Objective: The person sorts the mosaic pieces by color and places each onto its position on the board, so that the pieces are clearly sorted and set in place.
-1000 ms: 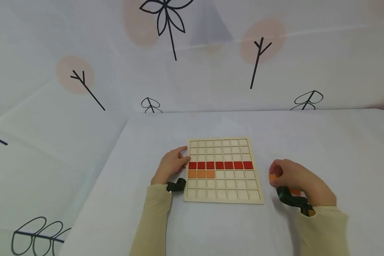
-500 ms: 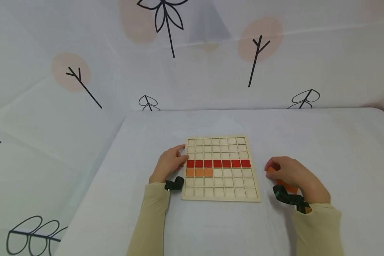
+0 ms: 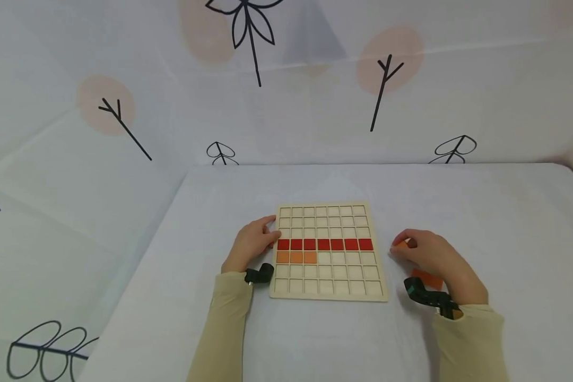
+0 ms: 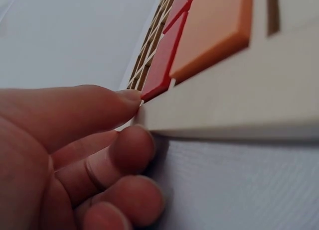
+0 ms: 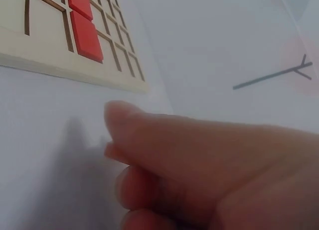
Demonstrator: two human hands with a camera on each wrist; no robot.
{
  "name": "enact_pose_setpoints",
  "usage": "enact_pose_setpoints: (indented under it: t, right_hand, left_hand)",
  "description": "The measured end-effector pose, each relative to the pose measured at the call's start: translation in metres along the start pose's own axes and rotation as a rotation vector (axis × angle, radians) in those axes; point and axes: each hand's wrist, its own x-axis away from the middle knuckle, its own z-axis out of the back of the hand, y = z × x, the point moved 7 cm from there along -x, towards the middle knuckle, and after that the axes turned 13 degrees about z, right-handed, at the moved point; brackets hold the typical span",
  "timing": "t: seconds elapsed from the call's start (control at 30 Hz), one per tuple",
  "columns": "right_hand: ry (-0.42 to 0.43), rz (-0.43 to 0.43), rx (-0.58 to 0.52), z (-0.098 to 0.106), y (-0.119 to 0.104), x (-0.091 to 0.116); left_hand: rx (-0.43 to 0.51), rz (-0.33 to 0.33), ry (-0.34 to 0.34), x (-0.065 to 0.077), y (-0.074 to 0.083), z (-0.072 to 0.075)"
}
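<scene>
A pale wooden grid board (image 3: 329,293) lies on the table. A full row of red square tiles (image 3: 323,244) crosses it. Just below, three orange square tiles (image 3: 296,257) fill the left cells of the following row. My left hand (image 3: 250,243) grips the board's left edge, thumb (image 4: 107,108) at the rim beside a red tile, the other fingers curled against the side. Right of the board, my right hand (image 3: 427,253) pinches an orange tile (image 3: 401,244) between thumb and fingers; its edge peeks out under the thumb in the right wrist view.
More orange pieces (image 3: 427,278) lie on the white table (image 3: 315,339) beneath my right wrist, partly hidden by the black wrist camera (image 3: 422,293). A printed cloth (image 3: 315,116) hangs behind the table's far edge.
My right hand has moved slightly left and away from me, toward the board, carrying the orange tile. More of the orange pieces under the wrist now shows. My left hand stays at the board's edge.
</scene>
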Motion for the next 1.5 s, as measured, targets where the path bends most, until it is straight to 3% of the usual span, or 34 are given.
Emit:
enact_pose_setpoints:
  t: [0.27, 0.83, 1.5]
  right_hand:
    - [0.051, 0.057, -0.011, 0.002, -0.011, -0.005]
    - [0.022, 0.093, -0.084, -0.006, -0.026, -0.008]
    - [-0.081, 0.211, -0.227, -0.019, -0.047, -0.014]
  left_hand:
    - [0.014, 0.004, -0.011, 0.001, 0.003, 0.003]
    - [0.025, 0.003, -0.002, 0.001, 0.000, -0.001]
    - [0.020, -0.007, 0.002, 0.000, 0.001, 0.002]
